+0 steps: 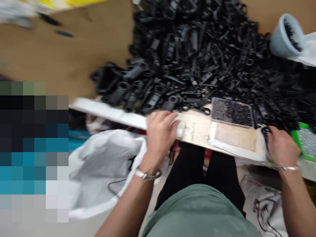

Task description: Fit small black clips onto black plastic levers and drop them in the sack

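My left hand (161,135) is at the front edge of the table, at the end of a white strip (111,113). Its fingers are curled in, and blur hides whatever may be between them. To the right, my right hand (283,148) is closed round a black plastic part (266,134), most of it covered by the fingers. Between the hands sits a clear box (231,112) of tiny dark pieces, with a tan pad (235,136) in front of it. A large heap of black plastic parts (187,49) rises behind both hands.
A light blue basket (277,41) with dark pieces lies tipped at the back right. Beside my right hand is a green tray (301,126) of silvery bits. An open white sack (98,154) hangs below the table's left edge. A pixelated patch hides the far left.
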Available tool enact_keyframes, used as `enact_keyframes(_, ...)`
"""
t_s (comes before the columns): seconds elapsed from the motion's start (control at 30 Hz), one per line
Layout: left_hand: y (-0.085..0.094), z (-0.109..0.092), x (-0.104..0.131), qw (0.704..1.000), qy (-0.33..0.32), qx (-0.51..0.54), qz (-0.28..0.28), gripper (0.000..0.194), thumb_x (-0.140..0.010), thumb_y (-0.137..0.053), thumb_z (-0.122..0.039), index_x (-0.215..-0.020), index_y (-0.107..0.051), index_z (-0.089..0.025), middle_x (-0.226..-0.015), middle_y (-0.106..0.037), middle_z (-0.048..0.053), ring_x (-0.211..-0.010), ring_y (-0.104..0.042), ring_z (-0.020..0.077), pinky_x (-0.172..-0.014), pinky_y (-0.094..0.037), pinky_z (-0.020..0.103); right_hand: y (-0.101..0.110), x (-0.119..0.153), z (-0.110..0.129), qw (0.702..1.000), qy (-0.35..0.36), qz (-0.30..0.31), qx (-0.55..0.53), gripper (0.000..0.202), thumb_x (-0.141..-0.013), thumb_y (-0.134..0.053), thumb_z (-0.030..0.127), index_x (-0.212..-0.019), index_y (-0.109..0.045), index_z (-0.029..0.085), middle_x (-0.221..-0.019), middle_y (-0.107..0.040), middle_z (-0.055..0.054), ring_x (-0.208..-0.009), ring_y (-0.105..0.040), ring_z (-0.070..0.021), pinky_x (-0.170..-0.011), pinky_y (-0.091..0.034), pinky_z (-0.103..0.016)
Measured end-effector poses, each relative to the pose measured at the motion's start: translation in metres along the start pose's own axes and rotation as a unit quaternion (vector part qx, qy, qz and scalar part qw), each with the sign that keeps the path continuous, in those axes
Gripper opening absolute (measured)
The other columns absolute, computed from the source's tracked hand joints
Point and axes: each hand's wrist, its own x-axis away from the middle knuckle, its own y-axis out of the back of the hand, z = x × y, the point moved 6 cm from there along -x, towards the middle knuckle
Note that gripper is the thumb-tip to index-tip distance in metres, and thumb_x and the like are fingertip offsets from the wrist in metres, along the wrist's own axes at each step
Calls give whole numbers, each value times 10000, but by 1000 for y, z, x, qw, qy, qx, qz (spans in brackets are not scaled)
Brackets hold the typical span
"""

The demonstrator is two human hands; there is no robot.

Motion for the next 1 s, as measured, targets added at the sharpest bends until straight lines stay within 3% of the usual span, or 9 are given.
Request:
enact_keyframes(0.13,-7,6,-11,997,18,-65,36,122,-852,-632,-189,-952,-697,-215,-926,-680,74,-865,-550,259,-720,-377,397,-11,1,-16,995,10,-90,-31,393,-893,-531,363,-1200,-661,155,-915,-696,-212,-823,-645,-354,-577,-406,-405)
enact_keyframes(0.23,-14,-4,-25,995,-2,-91,31,85,-856,-632,-174,-907,-687,-213,-895,-662,77,-853,-525,263,-700,-344,394,-2,7,-17,987,10,-130,-94,373,-862,-579,344,-1181,-670,173,-952,-712,-208,-920,-664,-375,-716,-479,-433)
enact_keyframes(0.33,-30,-24,-40,992,-61,-97,54,107,-886,-598,-166,-810,-655,-216,-859,-630,62,-847,-499,251,-722,-328,392,17,13,-1,977,34,-154,-142,335,-879,-581,323,-1142,-685,143,-1004,-716,-200,-952,-672,-341,-804,-505,-399)
enact_keyframes(0.43,-53,-43,-52,978,-126,-94,136,219,-931,-523,-158,-730,-602,-196,-832,-597,52,-854,-484,235,-754,-314,387,32,15,22,966,81,-178,-167,324,-889,-593,296,-1134,-695,110,-1042,-711,-192,-956,-674,-305,-861,-514,-354)
enact_keyframes(0.6,-63,-48,-58,960,-130,-132,208,293,-989,-381,-136,-772,-576,-166,-898,-586,52,-930,-474,220,-825,-289,379,39,23,30,933,108,-249,-237,289,-863,-647,257,-1121,-716,149,-1036,-717,-137,-910,-688,-276,-881,-537,-370)
enact_keyframes(0.8,-56,-42,-54,954,-132,-166,210,287,-994,-336,-113,-861,-583,-172,-956,-590,66,-949,-484,229,-807,-288,383,38,32,26,928,89,-242,-268,268,-846,-668,221,-1073,-735,96,-1014,-720,-158,-870,-701,-269,-845,-561,-354)
enact_keyframes(1.0,-68,-46,-55,951,-173,-157,202,281,-992,-384,-144,-814,-600,-168,-887,-583,57,-945,-491,227,-818,-302,381,37,38,32,927,96,-236,-276,252,-849,-658,197,-1065,-731,90,-1003,-720,-166,-883,-701,-275,-867,-557,-365)
